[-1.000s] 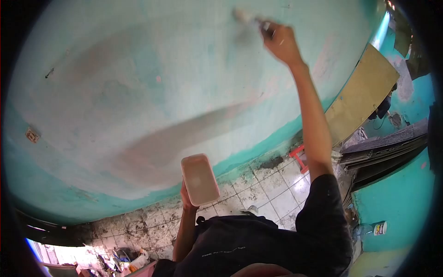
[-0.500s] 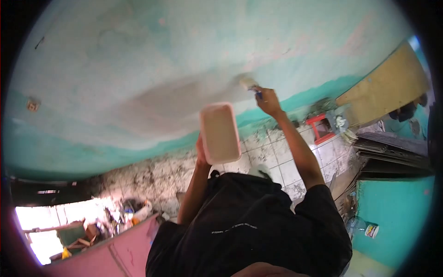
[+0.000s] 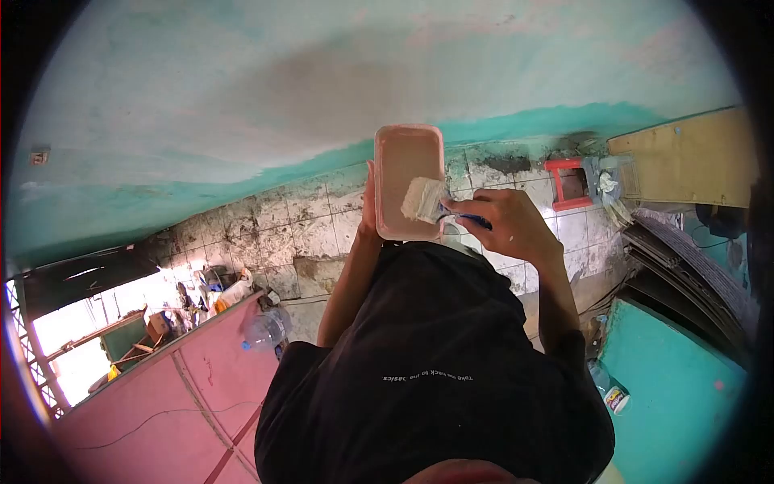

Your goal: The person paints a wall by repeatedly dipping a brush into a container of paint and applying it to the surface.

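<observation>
A pink rectangular tray (image 3: 387, 137) holding a pale liquid is up in front of my chest. My left hand (image 3: 370, 206) supports it along its left side, fingers partly hidden behind it. In my right hand (image 3: 504, 226) is the blue handle of a wide paint brush (image 3: 424, 201), its bristles coated in whitish paint. The bristles lie over the lower right part of the tray; whether they touch the liquid is hard to tell. Beyond the tray rises a wall (image 3: 266, 97) in whitish and turquoise tones with a darker greyish patch.
A red stool (image 3: 568, 206) stands on the stained tile floor (image 3: 310, 238) at the right. Near it are a tan board (image 3: 685, 161) and stacked dark sheets (image 3: 685, 274). A large clear bottle (image 3: 266, 329) is at the lower left, by a pink panel (image 3: 161, 411).
The brush has come away from the wall and down over the tray with my right hand. The tray now appears higher and slightly further right, and the view has tilted downward.
</observation>
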### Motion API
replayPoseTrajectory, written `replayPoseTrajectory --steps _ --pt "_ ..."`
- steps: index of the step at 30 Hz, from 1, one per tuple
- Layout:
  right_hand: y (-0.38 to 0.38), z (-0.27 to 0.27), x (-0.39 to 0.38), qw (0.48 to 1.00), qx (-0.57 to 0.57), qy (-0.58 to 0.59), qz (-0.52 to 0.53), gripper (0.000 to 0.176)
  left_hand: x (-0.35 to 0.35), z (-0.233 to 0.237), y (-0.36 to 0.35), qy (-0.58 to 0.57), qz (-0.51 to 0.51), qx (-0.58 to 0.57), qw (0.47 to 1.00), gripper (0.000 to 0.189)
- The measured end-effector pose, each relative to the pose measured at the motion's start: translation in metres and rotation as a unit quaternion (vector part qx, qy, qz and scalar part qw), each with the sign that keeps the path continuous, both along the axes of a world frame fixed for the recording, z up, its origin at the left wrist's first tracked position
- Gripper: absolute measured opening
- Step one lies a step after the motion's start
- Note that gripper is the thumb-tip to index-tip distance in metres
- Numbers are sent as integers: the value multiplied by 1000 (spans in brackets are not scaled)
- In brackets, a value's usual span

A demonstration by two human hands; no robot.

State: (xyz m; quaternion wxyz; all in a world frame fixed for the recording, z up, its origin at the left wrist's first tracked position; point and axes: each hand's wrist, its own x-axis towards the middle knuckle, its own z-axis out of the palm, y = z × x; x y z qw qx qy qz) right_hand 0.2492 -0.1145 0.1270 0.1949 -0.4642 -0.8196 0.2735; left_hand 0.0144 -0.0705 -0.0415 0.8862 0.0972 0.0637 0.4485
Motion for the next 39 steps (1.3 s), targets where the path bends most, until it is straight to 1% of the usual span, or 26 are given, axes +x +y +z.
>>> replayPoseTrajectory --steps 1,3,5,6,8,9,11,12,14,15,17,18,20,21,24,25,27,28,30,31,32,33,35,37,38,39 --pt "-1 3 8 998 3 -59 19 33 9 5 1 15 -15 -2 1000 82" --pt "-1 12 12 998 -2 -56 11 30 19 18 6 38 -33 1 999 86" --pt "-2 15 18 994 0 -105 9 29 32 27 2 119 -38 14 992 86" --pt "-1 11 23 995 0 -102 10 29 41 29 -1 121 -36 12 992 86" --pt "2 -5 32 994 -5 -107 32 29 61 29 -6 214 -13 37 976 86" --pt "5 -10 34 994 -7 -104 35 29 68 27 -9 217 -11 34 975 86" --pt "7 -19 40 985 -41 -161 50 27 79 20 -11 247 -10 61 967 86" --pt "5 -19 46 985 -44 -158 54 27 84 17 -13 249 -8 56 967 86" --pt "3 -12 63 994 -15 -95 52 29 94 13 -15 173 19 19 985 82" --pt "0 -9 72 994 -16 -96 57 29 98 11 -16 172 24 17 985 82" --pt "-3 -4 88 997 -11 -45 60 36 102 10 -18 112 24 28 993 82" --pt "-4 -8 94 997 -11 -45 67 36 102 9 -20 113 31 27 993 82" --pt "-7 -26 102 998 -50 30 27 42 103 7 -27 41 56 -35 997 81" --pt "-10 -32 106 998 -51 28 28 42 105 7 -30 39 57 -36 997 81" --pt "-15 -49 112 986 -115 116 42 38 103 5 -35 26 111 -62 992 79" --pt "-13 -57 113 984 -122 116 52 38 101 2 -38 37 121 -54 991 78" --pt "-14 -73 105 970 -136 187 78 37 87 -2 -54 66 144 -42 987 76" --pt "-12 -70 101 965 -168 179 89 35 79 -6 -59 70 156 -46 984 76" --pt "-14 -86 89 961 -155 205 105 35 71 -9 -73 15 205 -53 977 74" --pt "-13 -93 83 958 -132 229 109 34 68 -8 -77 16 213 -54 975 74" --pt "-12 -97 80 957 -136 230 115 34 64 -7 -84 162 255 -71 951 73" --pt "-11 -97 76 955 -153 223 119 32 62 -3 -87 301 288 -89 905 72" --pt "-9 -98 61 953 -173 216 123 29 51 2 -87 311 296 -109 896 70" --pt "-9 -100 44 909 -314 265 69 24 41 6 -87 319 308 -128 887 69" --pt "-11 -103 33 898 -312 307 49 21 34 6 -84 309 313 -116 890 67" --pt "-12 -103 24 899 -312 304 51 21 26 5 -84 298 318 -106 893 65"
